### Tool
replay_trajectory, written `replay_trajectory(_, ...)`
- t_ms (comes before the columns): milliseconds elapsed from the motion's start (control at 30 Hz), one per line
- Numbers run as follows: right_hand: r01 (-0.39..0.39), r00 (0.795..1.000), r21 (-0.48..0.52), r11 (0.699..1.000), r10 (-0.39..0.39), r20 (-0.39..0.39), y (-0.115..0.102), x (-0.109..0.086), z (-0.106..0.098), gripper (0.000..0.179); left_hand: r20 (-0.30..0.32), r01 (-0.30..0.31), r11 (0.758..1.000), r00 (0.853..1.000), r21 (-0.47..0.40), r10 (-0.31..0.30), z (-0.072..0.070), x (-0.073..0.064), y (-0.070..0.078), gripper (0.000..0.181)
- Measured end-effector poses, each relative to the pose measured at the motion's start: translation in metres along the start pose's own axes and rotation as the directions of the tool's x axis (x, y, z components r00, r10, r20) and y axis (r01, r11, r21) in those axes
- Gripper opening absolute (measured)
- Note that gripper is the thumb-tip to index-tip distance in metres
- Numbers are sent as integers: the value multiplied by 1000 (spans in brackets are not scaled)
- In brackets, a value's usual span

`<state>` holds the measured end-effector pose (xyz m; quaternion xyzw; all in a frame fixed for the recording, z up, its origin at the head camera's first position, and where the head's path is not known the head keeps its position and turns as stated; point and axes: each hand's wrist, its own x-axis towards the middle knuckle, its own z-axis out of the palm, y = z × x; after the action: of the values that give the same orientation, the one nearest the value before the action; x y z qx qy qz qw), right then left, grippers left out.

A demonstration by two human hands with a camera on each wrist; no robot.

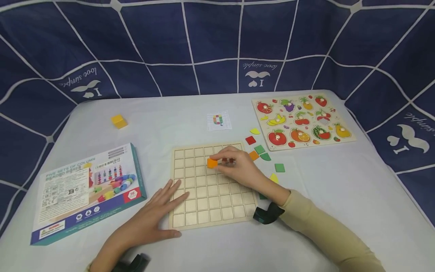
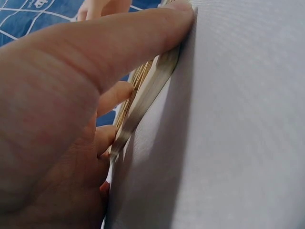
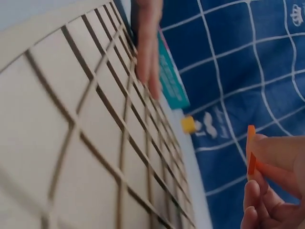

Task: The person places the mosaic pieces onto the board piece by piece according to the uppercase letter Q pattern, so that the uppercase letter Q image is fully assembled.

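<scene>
A wooden grid board (image 1: 200,204) of square cells lies on the white table. My right hand (image 1: 239,168) pinches an orange square tile (image 1: 212,163) between thumb and fingertips, over the upper part of the board. The right wrist view shows the orange tile (image 3: 251,148) edge-on, held up from the grid. My left hand (image 1: 147,219) rests flat with spread fingers at the board's left edge, fingertips over the outer cells. Close up, the left thumb (image 2: 143,40) lies against the board's side (image 2: 147,90).
Several loose green, red, yellow and orange tiles (image 1: 279,167) lie right of the board, some partly under the right forearm. A small pattern card (image 1: 219,121) sits behind it. A fruit puzzle (image 1: 306,124) stands back right, a toy box (image 1: 88,192) left, a yellow block (image 1: 119,121) back left.
</scene>
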<state>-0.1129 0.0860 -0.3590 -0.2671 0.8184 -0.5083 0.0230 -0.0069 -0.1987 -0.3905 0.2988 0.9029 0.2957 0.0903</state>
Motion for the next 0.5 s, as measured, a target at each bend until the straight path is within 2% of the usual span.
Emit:
replay_trajectory(200,-70,996,70,995,66,61,12,11,27,24,18,13,1000,1000,7,-13,1,0,-1,98)
replay_trajectory(300,-79,993,39,996,76,86,17,14,35,23,28,19,1000,999,9,-19,1,0,-2,98)
replay_trajectory(500,-48,992,-59,997,55,117,20,17,44,24,29,16,1000,999,10,-17,0,0,-2,98)
